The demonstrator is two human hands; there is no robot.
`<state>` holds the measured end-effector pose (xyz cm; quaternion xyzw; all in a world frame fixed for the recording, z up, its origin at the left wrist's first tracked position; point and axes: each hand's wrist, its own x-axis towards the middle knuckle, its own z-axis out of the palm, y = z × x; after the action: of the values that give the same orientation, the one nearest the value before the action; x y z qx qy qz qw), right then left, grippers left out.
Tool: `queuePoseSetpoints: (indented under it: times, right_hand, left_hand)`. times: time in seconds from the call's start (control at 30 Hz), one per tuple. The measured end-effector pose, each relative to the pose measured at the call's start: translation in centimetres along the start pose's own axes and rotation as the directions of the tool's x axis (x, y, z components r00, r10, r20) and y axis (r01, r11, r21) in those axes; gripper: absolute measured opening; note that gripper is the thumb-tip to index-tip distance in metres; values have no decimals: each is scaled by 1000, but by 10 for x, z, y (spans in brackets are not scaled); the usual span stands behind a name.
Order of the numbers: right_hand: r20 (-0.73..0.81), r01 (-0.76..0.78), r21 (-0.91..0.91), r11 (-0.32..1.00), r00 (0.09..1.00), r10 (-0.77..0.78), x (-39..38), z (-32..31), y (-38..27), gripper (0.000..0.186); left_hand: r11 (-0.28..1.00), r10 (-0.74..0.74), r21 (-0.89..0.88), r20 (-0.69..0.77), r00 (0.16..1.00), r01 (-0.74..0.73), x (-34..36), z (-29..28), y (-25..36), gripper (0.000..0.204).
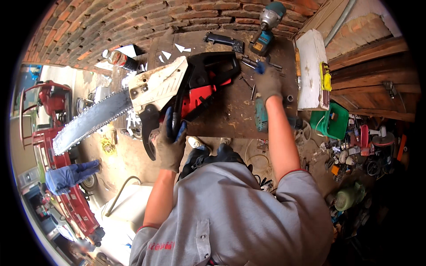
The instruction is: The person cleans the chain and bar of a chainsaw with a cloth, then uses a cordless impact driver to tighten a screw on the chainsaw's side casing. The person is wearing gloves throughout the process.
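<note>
A chainsaw (162, 84) with a cream side cover, red body and black rear handle rests on the wooden workbench (213, 122). Its guide bar (95, 117) and chain stick out past the bench's left edge. My left hand (171, 144), in a grey glove with blue fingertips, is closed around the saw's black front handle (177, 104). Over the right part of the bench is my gloved right hand (268, 83), its fingers drawn together beside several slim metal tools (249, 62). Whatever lies between those fingers is hidden.
A teal cordless impact wrench (262, 42) stands near the brick wall (146, 20). Another teal power tool (262, 115) lies under my right forearm. A black handle part (224, 41), white scraps and a bottle (120, 59) sit at the back. Right of the bench is a green bucket (330, 119).
</note>
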<state>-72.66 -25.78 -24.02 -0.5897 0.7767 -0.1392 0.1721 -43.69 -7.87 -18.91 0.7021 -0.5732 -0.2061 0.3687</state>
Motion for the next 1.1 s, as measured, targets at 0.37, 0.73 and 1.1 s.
queuePoseSetpoints:
  times: [0.37,0.73,1.1]
  right_hand:
    - [392,599,-482,639,800,-454,115,14,28,28]
    - [238,533,-403,744,846,-477,93,4,26,25]
    - [-5,798,283,532,556,-831,-95,-42,-215,32]
  left_hand:
    - [995,-96,48,65,993,93,1,-3,6,60]
    - [991,-128,-8,144,981,130,4,-17,9,63]
    - [970,-41,241,273,961,-27,2,-45,17,67]
